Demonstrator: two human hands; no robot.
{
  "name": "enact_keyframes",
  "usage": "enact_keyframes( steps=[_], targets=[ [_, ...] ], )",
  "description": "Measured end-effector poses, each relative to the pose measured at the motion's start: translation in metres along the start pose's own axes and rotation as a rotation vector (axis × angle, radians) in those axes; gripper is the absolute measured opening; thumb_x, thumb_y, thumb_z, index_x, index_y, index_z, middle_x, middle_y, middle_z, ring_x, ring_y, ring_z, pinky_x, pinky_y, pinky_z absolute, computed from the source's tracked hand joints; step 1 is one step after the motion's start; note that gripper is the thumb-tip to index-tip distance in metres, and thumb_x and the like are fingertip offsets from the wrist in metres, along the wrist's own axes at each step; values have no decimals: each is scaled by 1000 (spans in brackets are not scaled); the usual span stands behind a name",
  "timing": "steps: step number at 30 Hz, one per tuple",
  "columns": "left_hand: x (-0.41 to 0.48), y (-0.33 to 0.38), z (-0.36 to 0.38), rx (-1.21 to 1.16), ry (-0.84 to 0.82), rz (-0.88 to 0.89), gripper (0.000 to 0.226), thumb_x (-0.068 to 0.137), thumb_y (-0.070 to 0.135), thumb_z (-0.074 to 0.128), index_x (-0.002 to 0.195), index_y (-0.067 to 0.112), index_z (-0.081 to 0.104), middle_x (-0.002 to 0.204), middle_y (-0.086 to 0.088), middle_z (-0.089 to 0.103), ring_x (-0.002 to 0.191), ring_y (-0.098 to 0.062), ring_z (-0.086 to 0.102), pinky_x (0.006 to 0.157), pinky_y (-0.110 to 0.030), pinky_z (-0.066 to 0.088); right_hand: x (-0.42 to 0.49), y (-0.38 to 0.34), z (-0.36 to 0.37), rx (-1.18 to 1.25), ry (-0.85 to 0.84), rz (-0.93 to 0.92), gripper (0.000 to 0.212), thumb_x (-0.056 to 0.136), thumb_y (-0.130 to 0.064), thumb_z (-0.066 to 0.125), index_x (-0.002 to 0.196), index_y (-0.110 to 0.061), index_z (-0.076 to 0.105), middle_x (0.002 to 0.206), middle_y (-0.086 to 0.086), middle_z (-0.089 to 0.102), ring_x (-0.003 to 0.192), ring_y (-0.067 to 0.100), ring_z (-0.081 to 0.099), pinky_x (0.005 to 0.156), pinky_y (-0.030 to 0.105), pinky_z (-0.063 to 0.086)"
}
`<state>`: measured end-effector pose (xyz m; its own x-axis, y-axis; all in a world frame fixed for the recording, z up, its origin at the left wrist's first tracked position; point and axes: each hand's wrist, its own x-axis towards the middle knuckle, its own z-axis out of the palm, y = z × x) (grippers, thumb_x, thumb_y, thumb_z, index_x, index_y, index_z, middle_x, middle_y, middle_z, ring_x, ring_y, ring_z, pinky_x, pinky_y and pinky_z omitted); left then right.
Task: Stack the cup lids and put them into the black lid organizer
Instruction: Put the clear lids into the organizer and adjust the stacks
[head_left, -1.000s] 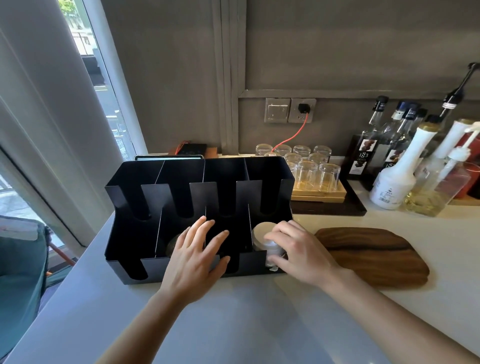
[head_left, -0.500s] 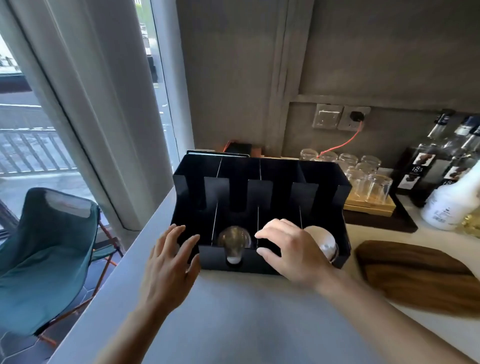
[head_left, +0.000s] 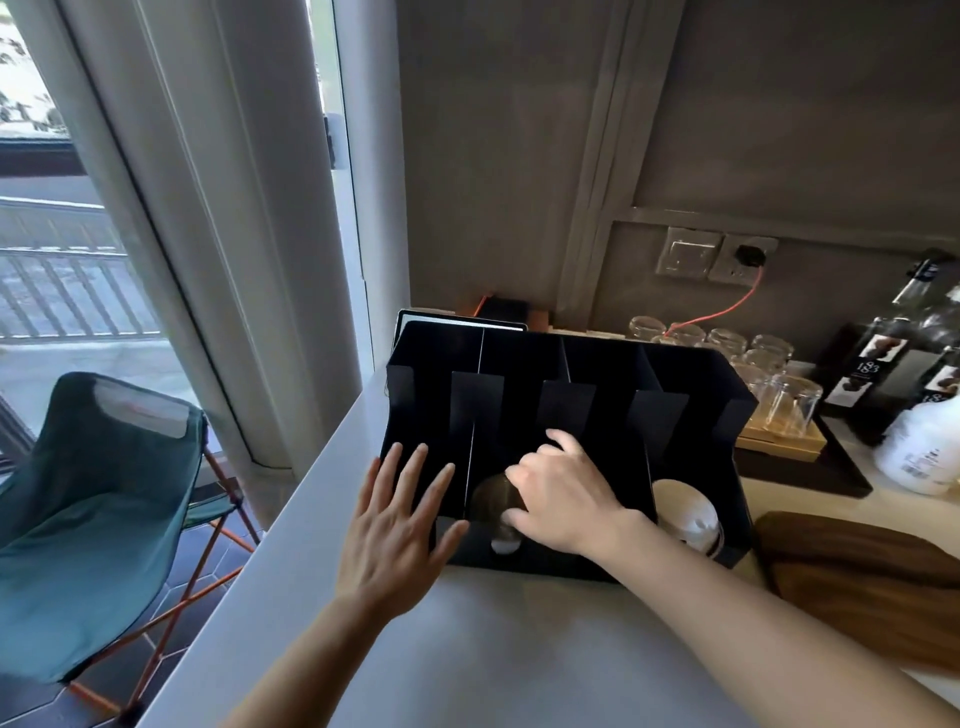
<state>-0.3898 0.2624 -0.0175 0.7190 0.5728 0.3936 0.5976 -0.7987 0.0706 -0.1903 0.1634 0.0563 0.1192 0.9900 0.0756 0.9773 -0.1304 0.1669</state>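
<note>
The black lid organizer (head_left: 691, 374) stands on the white counter against the wall, with several slotted compartments. A stack of clear lids (head_left: 493, 501) lies in the second compartment from the left. A stack of white lids (head_left: 683, 514) lies in the rightmost compartment. My right hand (head_left: 566, 499) reaches over the front wall, its fingers curled against the clear lids; whether it grips them I cannot tell. My left hand (head_left: 397, 525) is spread flat with fingers apart, resting at the organizer's front left corner and holding nothing.
A wooden board (head_left: 857, 577) lies right of the organizer. Upturned glasses on a wooden tray (head_left: 763, 395) and syrup bottles (head_left: 914, 374) stand behind it. The counter's left edge drops off toward a green folding chair (head_left: 88, 514) and a window.
My right hand has moved left from the middle compartment onto the clear lids. My left hand has slid right up to the organizer's front left corner. The view has swung left.
</note>
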Motion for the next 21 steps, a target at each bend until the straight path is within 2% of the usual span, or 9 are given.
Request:
enact_keyframes(
  steps=[4,9,12,21],
  targets=[
    [1,0,5,2,42,-2,66,103,62,33,149,21,58,158,-15,52,151,-40,41,127,-55,24,0,-8,2,-19,-72,39,49,84,-60,58,93,-13,72,84,4,69,97,26,62,124,46,9],
    [1,0,7,2,69,1,66,103,61,34,148,20,59,157,-15,53,148,-41,45,126,-57,28,-4,-13,4,-87,-76,20,57,88,-64,49,92,-14,76,82,4,71,95,24,63,124,49,1],
    [0,0,8,17,78,3,67,104,61,32,148,20,59,156,-16,54,147,-41,47,125,-57,29,-9,-10,7,-102,-77,-1,60,92,-61,41,94,-13,77,82,4,71,99,24,62,124,48,-6],
    [-1,0,8,51,104,10,66,104,60,34,148,18,59,155,-16,55,145,-41,48,125,-57,28,-10,-7,8,-66,-47,-19,54,92,-59,45,107,-15,73,95,5,68,103,27,60,125,50,3]
  ],
)
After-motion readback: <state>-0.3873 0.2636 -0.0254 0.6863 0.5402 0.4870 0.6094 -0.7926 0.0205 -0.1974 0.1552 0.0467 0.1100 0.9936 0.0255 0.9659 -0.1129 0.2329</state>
